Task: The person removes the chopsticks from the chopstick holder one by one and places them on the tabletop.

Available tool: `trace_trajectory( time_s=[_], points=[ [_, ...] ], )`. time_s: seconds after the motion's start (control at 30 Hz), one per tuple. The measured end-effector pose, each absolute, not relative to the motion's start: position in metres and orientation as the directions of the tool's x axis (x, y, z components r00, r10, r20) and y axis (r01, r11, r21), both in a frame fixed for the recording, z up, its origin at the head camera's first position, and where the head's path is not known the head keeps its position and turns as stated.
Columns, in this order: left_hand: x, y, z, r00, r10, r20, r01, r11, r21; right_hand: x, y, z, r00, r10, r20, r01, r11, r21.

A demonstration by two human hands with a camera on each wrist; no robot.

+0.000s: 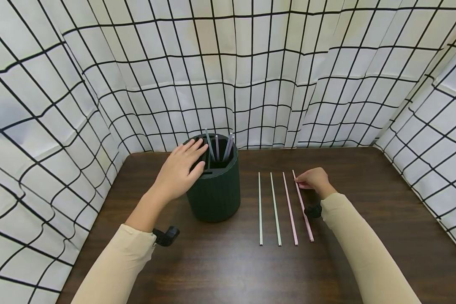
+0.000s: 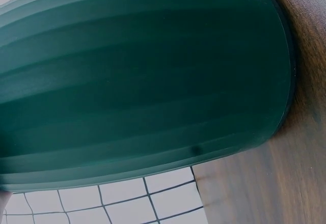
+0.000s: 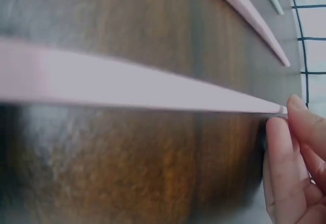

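My left hand [image 1: 180,171] rests on the left side of a dark green utensil holder [image 1: 214,198], fingers spread across its divided top. In the left wrist view the ribbed wall of the holder [image 2: 153,81] fills most of the picture. Bluish and purple chopsticks [image 1: 217,147] stand in its right-hand compartment. With thumb and fingertips, my right hand [image 1: 314,180] pinches the rightmost pink chopstick [image 1: 303,205] near its far, thin end. That chopstick [image 3: 127,84] runs lengthwise through the right wrist view. Left of it lies another pink chopstick [image 1: 290,209].
Two pale green chopsticks [image 1: 260,209] lie parallel to the pink ones, between them and the holder. All lie on a dark brown wooden table [image 1: 220,270]. White cloth with a black grid [image 1: 258,71] rises behind the table and at both sides.
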State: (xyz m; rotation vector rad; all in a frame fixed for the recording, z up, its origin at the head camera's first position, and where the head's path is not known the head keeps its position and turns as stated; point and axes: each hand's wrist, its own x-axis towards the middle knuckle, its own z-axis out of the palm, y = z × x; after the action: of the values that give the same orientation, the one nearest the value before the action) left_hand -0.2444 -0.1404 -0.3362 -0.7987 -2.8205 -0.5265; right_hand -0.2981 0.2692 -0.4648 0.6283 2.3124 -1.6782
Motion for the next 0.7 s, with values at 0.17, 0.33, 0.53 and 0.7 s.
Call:
trace_trajectory(
  time_s=[0.17,0.33,0.53,0.7],
  points=[
    [-0.245,-0.14,-0.337,-0.844,0.473,0.251,0.532,0.794,0.293,-0.291,0.272,-0.462,-0.895,0.163,-0.415,0.44,0.174,-0.881],
    [-0.245,-0.14,-0.337,-0.844,0.474,0.249,0.532,0.796,0.288,-0.281,0.269,-0.453,-0.92,0.053,-0.387,0.391,0.095,-0.916],
    [-0.244,-0.14,-0.337,-0.845,0.471,0.253,0.531,0.796,0.29,-0.275,0.248,-0.428,-0.95,-0.056,-0.308,0.304,0.077,-0.95],
    [-0.244,-0.14,-0.337,-0.845,0.472,0.253,0.531,0.797,0.288,-0.275,0.221,-0.405,-0.968,-0.079,-0.238,0.232,0.074,-0.97]
  ],
)
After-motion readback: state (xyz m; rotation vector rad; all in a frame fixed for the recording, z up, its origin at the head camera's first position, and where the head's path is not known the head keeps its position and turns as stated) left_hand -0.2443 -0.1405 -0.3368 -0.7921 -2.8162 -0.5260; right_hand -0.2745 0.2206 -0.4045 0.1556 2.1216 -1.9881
